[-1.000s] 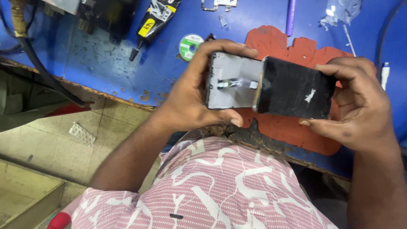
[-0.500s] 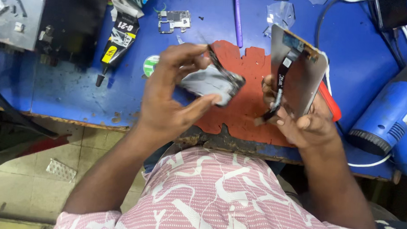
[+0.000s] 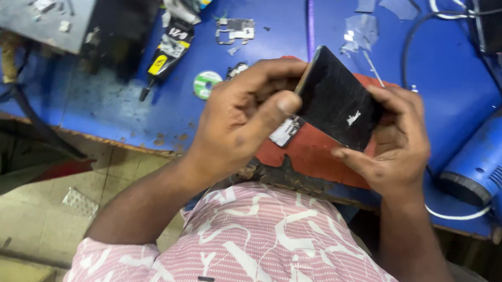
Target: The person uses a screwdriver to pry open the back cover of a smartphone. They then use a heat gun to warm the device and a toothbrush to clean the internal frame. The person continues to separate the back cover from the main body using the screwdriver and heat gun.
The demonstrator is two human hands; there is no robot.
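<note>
Both hands clamp one flat black glass phone screen panel (image 3: 337, 99); left hand (image 3: 240, 121) pinches its near edge, right hand (image 3: 395, 141) cradles the far side | half a second ago the halves were apart; now closed together above the red rubber mat (image 3: 312, 155) | blue heat gun (image 3: 487, 162) nearby

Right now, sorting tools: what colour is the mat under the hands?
Red mat, seen in the head view.

- left hand (image 3: 238, 120) and right hand (image 3: 395, 139) both gripping a flat black phone screen panel (image 3: 336, 99), tilted
- red rubber mat (image 3: 312, 152) underneath, on the scuffed blue workbench (image 3: 111, 104)
- blue heat gun (image 3: 487, 165) off to the right
</note>
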